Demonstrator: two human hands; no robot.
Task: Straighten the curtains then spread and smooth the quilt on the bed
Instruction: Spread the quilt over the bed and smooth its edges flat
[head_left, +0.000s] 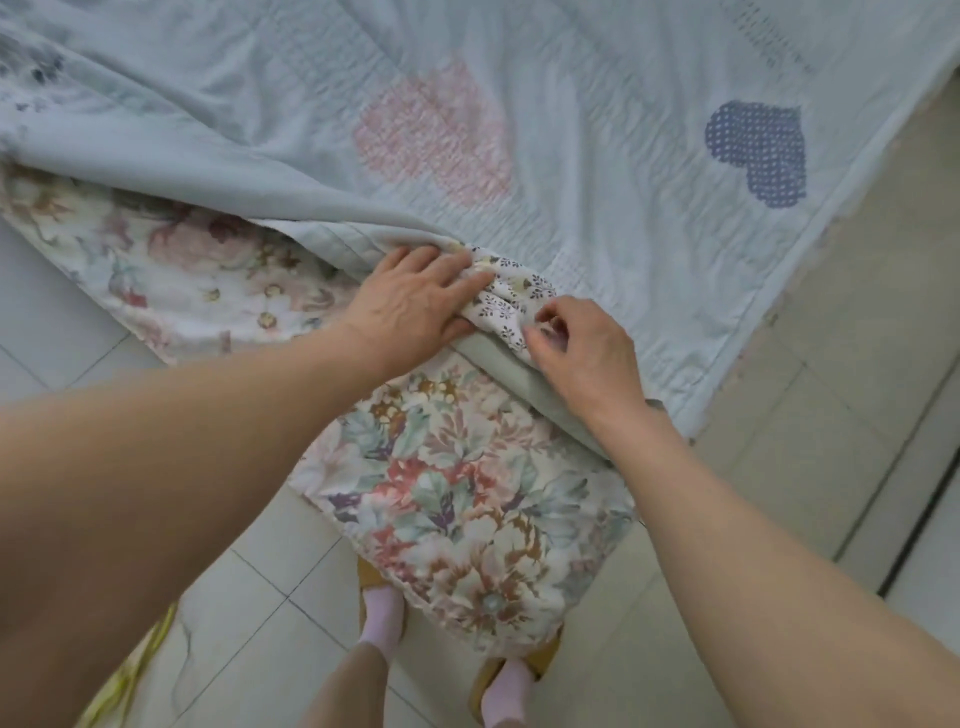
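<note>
Two hands at the near corner of the bed, quilt partly spread.

Item: pale quilt (597, 171) with pink and blue heart patches, lying over most of the bed, its near corner bunched and turned back to show small-flowered lining. My left hand (415, 306) presses flat on the fold, fingers fairly wide; my right hand (587, 353) pinches the lining with narrowed fingers. A floral sheet (467, 483) hangs off the corner toward the tiled floor (810, 415). Curtains not in view, so I cannot judge them. Left, I judge: unfold this corner, flatten the ridges toward the far left edge.
</note>
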